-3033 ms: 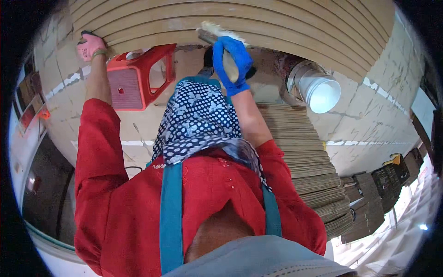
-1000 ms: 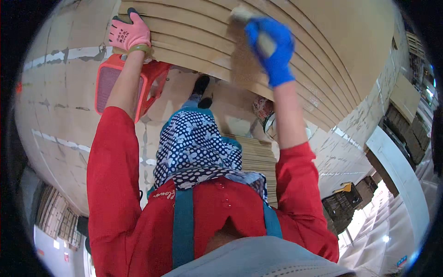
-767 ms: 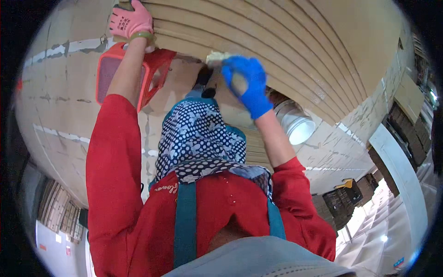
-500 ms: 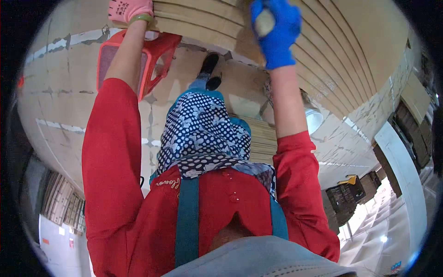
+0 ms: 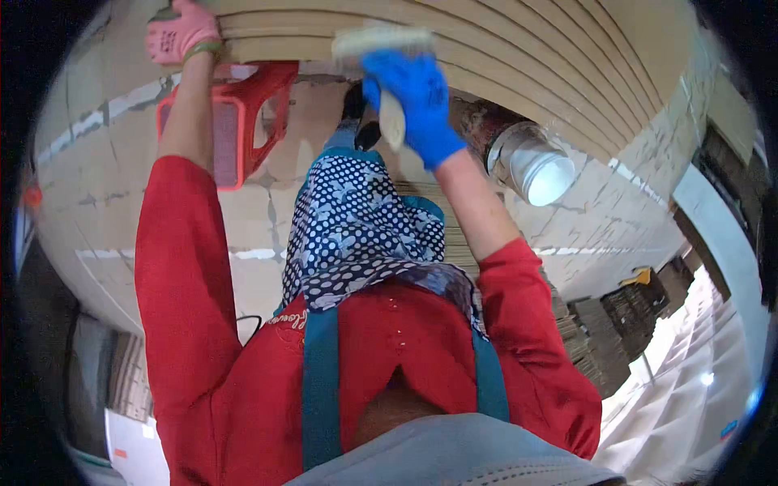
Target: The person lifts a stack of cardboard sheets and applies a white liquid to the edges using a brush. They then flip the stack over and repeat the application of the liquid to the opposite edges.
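My right hand (image 5: 417, 101), in a blue glove, is closed round the pale handle of a wide brush (image 5: 392, 121). The brush's broad, light head is blurred and lies over the near edge of overlapping tan sheets (image 5: 502, 36), which look like cardboard. At the left end of these sheets is my left hand (image 5: 185, 34), in a pink glove with dark print. Its thumb stands apart from the fingers, and it seems to rest at the sheets' edge; the fingertips are not clear.
A red plastic stool (image 5: 267, 105) stands under the left end of the sheets. To the right, below the sheets, is a white bucket (image 5: 527, 162). Stacked brown boards (image 5: 596, 340) lie farther right. The floor (image 5: 600, 243) has pale strips and patchy marks.
My right hand has swept left and toward me with the brush, whose wide head now shows. My left hand has shifted left and slightly nearer. The bucket is now more visible.
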